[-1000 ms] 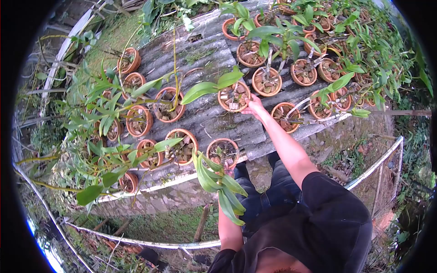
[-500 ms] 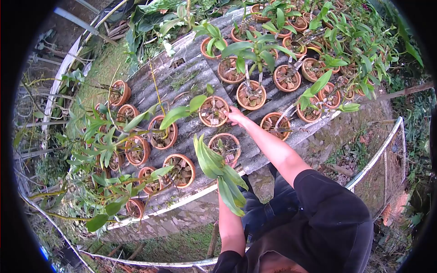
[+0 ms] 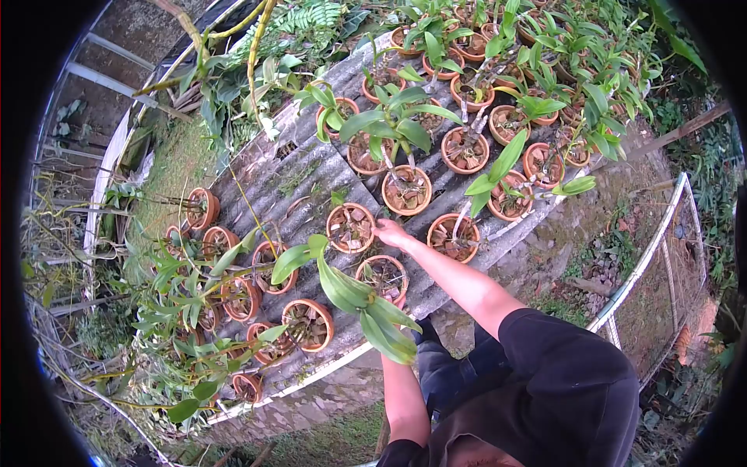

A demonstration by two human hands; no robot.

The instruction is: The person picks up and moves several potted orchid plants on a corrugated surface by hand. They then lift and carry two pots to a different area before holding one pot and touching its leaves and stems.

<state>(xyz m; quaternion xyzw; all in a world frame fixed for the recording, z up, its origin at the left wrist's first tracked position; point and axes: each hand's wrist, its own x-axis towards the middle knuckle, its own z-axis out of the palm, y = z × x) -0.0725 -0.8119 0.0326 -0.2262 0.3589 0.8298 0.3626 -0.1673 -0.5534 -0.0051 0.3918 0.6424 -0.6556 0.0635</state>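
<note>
My right hand (image 3: 394,234) reaches forward to a round clay pot (image 3: 350,228) filled with brownish chunks, and its fingers close on the right side of the rim. A second clay pot (image 3: 382,279) stands just nearer to me. Broad green leaves (image 3: 366,306) rise in front of that nearer pot and cover most of my left hand. Only my left forearm (image 3: 406,401) shows plainly, running up to those leaves beside the nearer pot. Whether my left fingers grip anything is hidden.
Corrugated grey sheeting (image 3: 311,171) carries several potted plants. A cluster of leafy pots (image 3: 464,149) fills the far right, and another group (image 3: 307,325) stands at the left. A pale railing (image 3: 634,268) runs along the right.
The view has shifted, so the bench and pots appear lower. My right hand stays at the same pot's rim. The broad leaves in front of the nearer pot also appear lower.
</note>
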